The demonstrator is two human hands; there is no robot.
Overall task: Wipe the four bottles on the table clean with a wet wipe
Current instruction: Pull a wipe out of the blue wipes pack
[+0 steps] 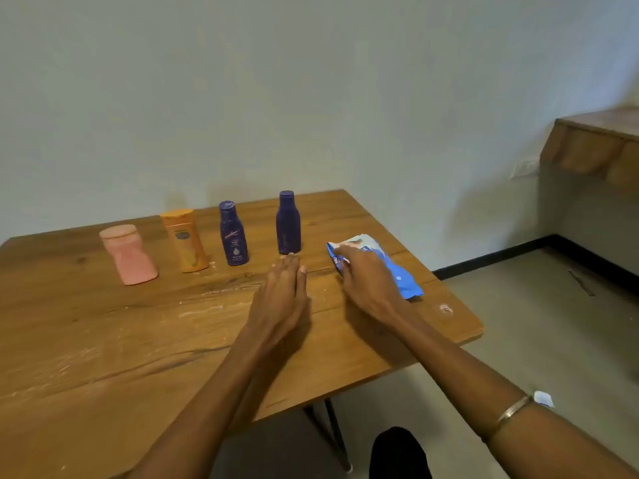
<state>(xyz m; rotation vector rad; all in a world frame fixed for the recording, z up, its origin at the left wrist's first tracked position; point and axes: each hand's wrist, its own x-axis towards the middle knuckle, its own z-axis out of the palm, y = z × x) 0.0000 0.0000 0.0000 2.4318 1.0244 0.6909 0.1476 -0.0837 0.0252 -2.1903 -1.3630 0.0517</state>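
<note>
While my right hand (368, 283) is covering the blue wipe pack (397, 271), its grip is unreadable; my left hand (281, 299) is lying flat, fingers straight, before four upright bottles (232, 233) on the table (103, 340).

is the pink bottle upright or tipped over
Upright. The pink bottle stands on its base on the table, cap on top, leftmost of four.

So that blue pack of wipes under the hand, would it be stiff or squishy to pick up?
Probably squishy: the blue wipes pack looks like a crinkled soft pouch that sags on the table. Being flat, it shouldn't roll or tip. Its glossy film may be a bit slippery under the right hand resting on it.
</note>
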